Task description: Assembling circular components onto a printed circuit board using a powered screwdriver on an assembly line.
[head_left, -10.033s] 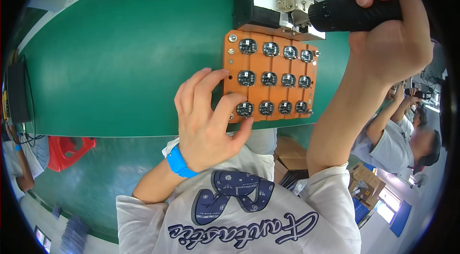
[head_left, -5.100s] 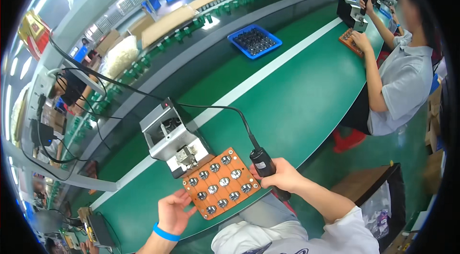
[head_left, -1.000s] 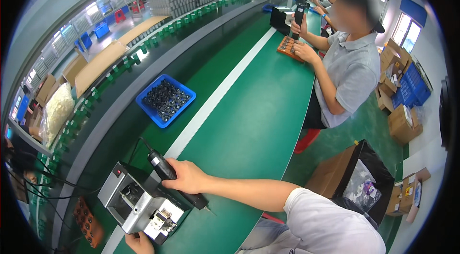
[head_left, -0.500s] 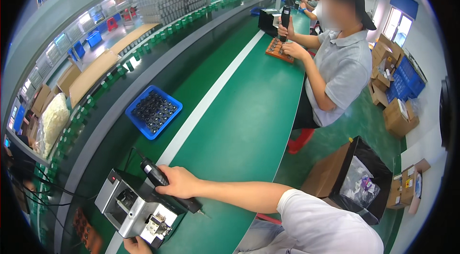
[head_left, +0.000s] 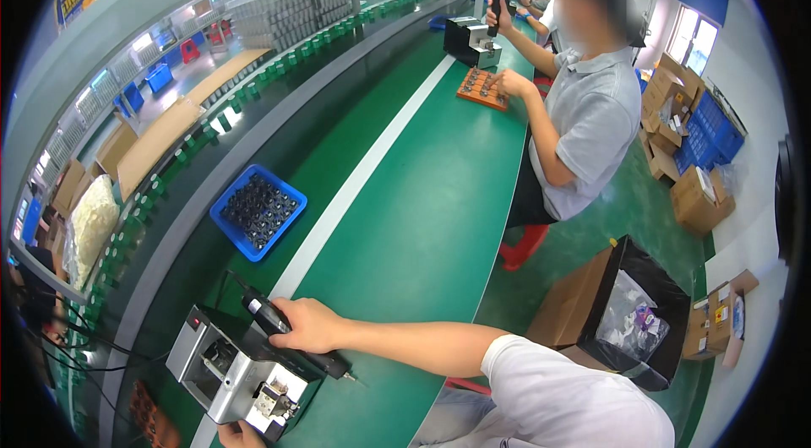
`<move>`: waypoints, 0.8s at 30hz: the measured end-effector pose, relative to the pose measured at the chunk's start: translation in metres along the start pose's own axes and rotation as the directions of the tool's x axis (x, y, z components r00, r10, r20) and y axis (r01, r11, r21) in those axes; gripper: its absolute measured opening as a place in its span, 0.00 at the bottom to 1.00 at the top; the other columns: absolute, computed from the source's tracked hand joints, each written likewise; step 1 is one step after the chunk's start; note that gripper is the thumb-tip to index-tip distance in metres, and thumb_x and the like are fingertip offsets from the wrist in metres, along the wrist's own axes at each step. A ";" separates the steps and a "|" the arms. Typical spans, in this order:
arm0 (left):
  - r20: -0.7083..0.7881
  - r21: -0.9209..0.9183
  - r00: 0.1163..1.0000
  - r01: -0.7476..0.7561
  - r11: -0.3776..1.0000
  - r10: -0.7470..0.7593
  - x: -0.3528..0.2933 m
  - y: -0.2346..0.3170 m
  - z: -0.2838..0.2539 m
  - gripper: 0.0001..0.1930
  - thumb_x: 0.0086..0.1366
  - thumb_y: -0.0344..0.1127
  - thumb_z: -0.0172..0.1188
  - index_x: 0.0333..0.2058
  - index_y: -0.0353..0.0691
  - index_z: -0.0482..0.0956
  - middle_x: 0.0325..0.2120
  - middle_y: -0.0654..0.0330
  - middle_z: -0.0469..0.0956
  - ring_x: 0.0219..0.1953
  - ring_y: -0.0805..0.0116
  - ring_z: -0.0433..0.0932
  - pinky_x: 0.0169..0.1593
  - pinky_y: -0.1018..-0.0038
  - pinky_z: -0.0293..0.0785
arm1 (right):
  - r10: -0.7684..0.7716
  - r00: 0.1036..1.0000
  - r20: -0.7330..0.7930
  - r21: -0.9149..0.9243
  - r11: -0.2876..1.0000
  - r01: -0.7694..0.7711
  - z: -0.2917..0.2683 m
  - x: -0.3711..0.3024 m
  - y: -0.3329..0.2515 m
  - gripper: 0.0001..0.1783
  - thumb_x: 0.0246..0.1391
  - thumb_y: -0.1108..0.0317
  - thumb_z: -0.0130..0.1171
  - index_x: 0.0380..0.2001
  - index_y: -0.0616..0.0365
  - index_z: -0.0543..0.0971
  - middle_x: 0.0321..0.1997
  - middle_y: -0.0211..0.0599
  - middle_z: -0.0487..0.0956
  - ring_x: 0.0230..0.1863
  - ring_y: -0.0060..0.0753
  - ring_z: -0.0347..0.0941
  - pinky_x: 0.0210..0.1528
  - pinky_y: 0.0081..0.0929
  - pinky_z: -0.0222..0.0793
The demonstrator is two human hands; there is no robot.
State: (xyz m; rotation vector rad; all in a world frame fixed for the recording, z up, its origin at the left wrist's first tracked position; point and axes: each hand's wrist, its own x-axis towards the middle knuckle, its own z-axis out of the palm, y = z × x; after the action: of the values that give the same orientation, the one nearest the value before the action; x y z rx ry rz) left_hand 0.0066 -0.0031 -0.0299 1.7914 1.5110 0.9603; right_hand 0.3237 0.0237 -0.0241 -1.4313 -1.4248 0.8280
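My right hand (head_left: 311, 325) is wrapped round a black electric screwdriver (head_left: 263, 313), whose thin bit points down toward the near right. It lies across the top of a silver and black screw feeder (head_left: 230, 376) on the green bench. At the lower edge, my left hand (head_left: 240, 434) shows only in part. Its fingers are bent against the feeder's near lower corner and seem to grip it; the rest is cut off. An orange-brown fixture tray (head_left: 154, 416) lies left of the feeder, partly out of sight.
A blue tray (head_left: 221, 210) full of small black parts stands beyond the feeder. Farther up the bench (head_left: 405, 203), a co-worker (head_left: 583, 102) holds a screwdriver near another feeder (head_left: 469, 41) and an orange tray (head_left: 481, 90). A lined carton (head_left: 566, 300) stands right of the bench.
The co-worker's screwdriver has lifted off the orange tray toward their feeder. My hands keep about the same place on the screwdriver and feeder; the whole view has shifted slightly.
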 end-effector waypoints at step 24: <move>-0.076 -0.018 0.985 -0.156 0.988 0.154 0.010 -0.030 0.007 0.16 0.68 0.25 0.54 0.53 0.23 0.74 0.47 0.44 0.80 0.48 0.57 0.79 0.54 0.67 0.72 | -0.016 1.000 -0.019 -0.038 0.999 0.015 0.002 0.000 0.001 0.28 0.44 0.53 0.67 0.42 0.62 0.75 0.32 0.58 0.81 0.37 0.62 0.79 0.42 0.50 0.74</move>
State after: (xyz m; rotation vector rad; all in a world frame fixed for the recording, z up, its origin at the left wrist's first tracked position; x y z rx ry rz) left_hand -0.0030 0.0122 -0.0570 1.8977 1.4142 1.1266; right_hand 0.3224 0.0245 -0.0260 -1.4514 -1.4421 0.7793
